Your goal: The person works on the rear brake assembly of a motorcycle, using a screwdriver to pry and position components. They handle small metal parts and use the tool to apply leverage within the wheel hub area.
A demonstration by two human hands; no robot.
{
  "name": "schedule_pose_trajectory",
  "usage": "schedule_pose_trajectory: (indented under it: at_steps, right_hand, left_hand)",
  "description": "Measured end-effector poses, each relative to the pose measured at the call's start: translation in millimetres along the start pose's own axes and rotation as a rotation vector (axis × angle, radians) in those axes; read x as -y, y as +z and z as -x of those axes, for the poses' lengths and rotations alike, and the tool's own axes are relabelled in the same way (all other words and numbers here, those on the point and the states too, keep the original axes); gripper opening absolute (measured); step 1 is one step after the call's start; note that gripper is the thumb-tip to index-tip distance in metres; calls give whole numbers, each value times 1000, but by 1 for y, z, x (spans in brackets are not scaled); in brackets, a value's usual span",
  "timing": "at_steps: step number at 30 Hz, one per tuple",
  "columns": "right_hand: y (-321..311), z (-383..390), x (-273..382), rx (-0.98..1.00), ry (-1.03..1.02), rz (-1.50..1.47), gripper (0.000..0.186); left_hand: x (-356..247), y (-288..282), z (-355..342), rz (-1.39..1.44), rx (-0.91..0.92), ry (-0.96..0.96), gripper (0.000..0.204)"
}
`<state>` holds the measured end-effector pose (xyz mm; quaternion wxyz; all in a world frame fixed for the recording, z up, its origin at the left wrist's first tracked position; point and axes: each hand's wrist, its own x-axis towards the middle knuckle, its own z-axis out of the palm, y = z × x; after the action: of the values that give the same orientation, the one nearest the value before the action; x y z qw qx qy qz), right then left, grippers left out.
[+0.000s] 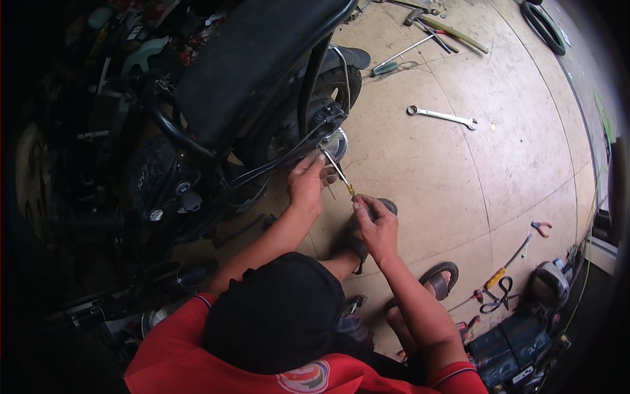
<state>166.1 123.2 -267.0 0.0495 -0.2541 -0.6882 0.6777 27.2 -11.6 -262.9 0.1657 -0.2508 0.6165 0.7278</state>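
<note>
My right hand [377,223] is closed in a pinch round the yellow handle of a screwdriver [338,172]. Its thin metal shaft slants up and left to the wheel hub [336,143] of a black motorcycle [243,72]. Beside the shaft's tip, my left hand [307,180] is closed at the hub's lower edge, with thumb and fingers together; what they grip there is too small to name. A thin rod or cable runs from the hub past the left hand along the motorcycle's underside. The black tyre [348,85] stands just above the hub.
A combination wrench [443,118] lies on the tiled floor to the right. Farther off are a hammer [453,34] and a green-handled screwdriver [386,68]. At lower right lie pliers [542,228], black scissors [499,295] and a dark toolbox [508,345]. Sandalled feet [438,281] are below my hands.
</note>
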Motion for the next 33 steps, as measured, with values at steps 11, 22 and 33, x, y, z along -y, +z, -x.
schedule_pose_trajectory:
  at_steps: [11, 22, 33]
  right_hand:
    - [-2, -5, -6, -39, -106, 91, 24]
    - [-7, -10, -3, -74, -312, 276, 24]
    - [-55, -49, -13, 617, 891, -1009, 38]
  left_hand:
    - [-3, -15, -5, -2, -14, -148, 22]
    - [-2, -17, -12, 123, 128, -166, 22]
    - [-1, -4, 18, 197, 487, -386, 29]
